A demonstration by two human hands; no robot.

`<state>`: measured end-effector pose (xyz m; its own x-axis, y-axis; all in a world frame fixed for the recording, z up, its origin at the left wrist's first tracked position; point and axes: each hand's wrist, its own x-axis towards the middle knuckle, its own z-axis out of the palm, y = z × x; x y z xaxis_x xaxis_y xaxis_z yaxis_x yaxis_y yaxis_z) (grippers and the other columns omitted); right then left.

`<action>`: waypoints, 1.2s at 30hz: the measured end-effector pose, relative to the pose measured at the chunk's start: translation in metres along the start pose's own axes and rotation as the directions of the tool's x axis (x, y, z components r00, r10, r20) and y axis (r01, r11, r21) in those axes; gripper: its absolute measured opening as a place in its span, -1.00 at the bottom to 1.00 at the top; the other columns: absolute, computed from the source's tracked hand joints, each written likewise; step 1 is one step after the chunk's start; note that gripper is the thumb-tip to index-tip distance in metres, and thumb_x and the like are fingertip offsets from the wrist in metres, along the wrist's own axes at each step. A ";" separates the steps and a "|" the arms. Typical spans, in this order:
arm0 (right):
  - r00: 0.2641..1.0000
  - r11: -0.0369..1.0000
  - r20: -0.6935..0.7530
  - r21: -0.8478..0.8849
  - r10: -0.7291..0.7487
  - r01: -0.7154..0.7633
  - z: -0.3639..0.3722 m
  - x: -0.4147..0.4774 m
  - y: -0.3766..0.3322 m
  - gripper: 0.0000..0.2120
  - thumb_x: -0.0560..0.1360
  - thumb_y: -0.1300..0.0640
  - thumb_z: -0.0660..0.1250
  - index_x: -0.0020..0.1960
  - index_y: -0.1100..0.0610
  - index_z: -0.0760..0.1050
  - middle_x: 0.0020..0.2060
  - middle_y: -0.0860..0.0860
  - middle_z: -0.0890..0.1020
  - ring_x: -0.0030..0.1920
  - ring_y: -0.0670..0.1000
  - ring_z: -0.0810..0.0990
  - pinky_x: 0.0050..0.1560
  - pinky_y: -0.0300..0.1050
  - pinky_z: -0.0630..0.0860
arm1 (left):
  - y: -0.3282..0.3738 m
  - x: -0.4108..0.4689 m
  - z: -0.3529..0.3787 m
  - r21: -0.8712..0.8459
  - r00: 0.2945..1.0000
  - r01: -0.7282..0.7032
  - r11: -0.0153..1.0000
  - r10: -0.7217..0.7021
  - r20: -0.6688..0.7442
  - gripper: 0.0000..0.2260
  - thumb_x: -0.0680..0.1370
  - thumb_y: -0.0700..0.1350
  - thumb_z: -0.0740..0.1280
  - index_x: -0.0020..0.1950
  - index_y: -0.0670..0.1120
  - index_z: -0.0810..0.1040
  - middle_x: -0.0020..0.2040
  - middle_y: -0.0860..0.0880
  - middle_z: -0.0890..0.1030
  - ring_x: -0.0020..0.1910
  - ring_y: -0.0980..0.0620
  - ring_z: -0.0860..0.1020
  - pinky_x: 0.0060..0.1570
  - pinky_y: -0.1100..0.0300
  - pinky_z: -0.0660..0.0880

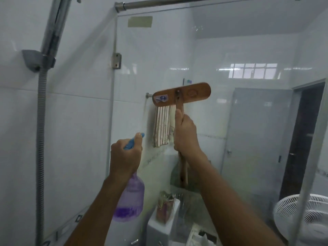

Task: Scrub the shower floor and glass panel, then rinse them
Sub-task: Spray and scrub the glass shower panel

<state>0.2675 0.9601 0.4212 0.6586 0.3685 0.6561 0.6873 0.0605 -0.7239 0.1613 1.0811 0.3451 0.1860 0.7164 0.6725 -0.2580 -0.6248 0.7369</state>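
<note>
The glass panel (221, 50) stands straight in front of me, hazy and streaked. My right hand (186, 134) grips the wooden handle of a long brush, whose flat wooden head (193, 94) lies crosswise against the glass at about head height. My left hand (125, 155) holds a clear spray bottle (130, 201) with purple liquid at its bottom and a blue trigger head, nozzle pointed at the glass just left of the brush. The shower floor is out of view.
A chrome shower head in its wall bracket (38, 60) with a ribbed hose (40, 139) hangs at left. Behind the glass are a striped towel (161, 126) on a rail, a toilet tank (163, 228), a white fan (312, 215) and a dark doorway (301, 139).
</note>
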 end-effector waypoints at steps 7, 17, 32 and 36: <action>0.979 0.983 0.107 -0.084 0.174 -0.166 0.064 -0.114 0.103 -0.53 0.58 -0.33 -0.04 -0.01 -0.02 0.45 -0.23 0.02 0.59 -0.24 -0.04 0.60 -0.13 0.08 0.62 | -0.031 -0.036 -0.015 0.128 0.997 -0.020 0.992 0.029 -0.071 -0.44 0.63 0.16 0.22 -0.34 -0.26 0.53 -0.45 -0.17 0.55 -0.47 -0.07 0.52 -0.43 -0.04 0.50; 0.961 0.971 0.172 -0.140 0.216 -0.193 0.082 -0.139 0.110 -0.58 0.63 -0.24 -0.02 -0.01 0.04 0.44 -0.24 -0.01 0.57 -0.24 -0.06 0.58 -0.16 -0.04 0.61 | -0.062 -0.068 -0.034 0.229 0.998 0.003 0.973 0.012 -0.062 -0.55 0.64 0.10 0.21 -0.31 -0.18 0.51 -0.47 -0.01 0.49 -0.50 0.11 0.50 -0.59 0.36 0.33; 0.859 0.920 0.338 -0.068 0.385 -0.386 0.086 -0.237 0.215 -0.73 0.66 -0.10 0.07 0.00 0.03 0.44 -0.16 -0.01 0.58 -0.14 -0.07 0.60 -0.12 -0.29 0.52 | -0.087 -0.128 -0.035 0.216 1.000 0.019 0.976 -0.016 -0.017 -0.63 0.60 0.15 0.20 -0.24 -0.10 0.45 -0.38 0.11 0.43 -0.43 0.16 0.51 -0.50 0.41 0.34; 0.782 0.870 0.382 -0.189 0.492 -0.455 0.092 -0.269 0.255 -0.73 0.66 -0.09 0.08 0.00 0.04 0.47 -0.19 -0.03 0.58 -0.19 -0.10 0.59 -0.25 -0.32 0.47 | -0.122 -0.164 -0.041 0.306 0.999 0.031 0.952 -0.033 0.001 -0.68 0.61 0.01 0.34 -0.23 -0.16 0.45 -0.38 -0.07 0.43 -0.43 0.03 0.40 -0.43 0.23 0.34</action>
<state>0.2377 0.9614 0.0403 0.7364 0.6723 0.0756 0.3565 -0.2907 -0.8879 0.1236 1.0528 0.1421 0.1949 0.7362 0.6481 0.0503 -0.6674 0.7430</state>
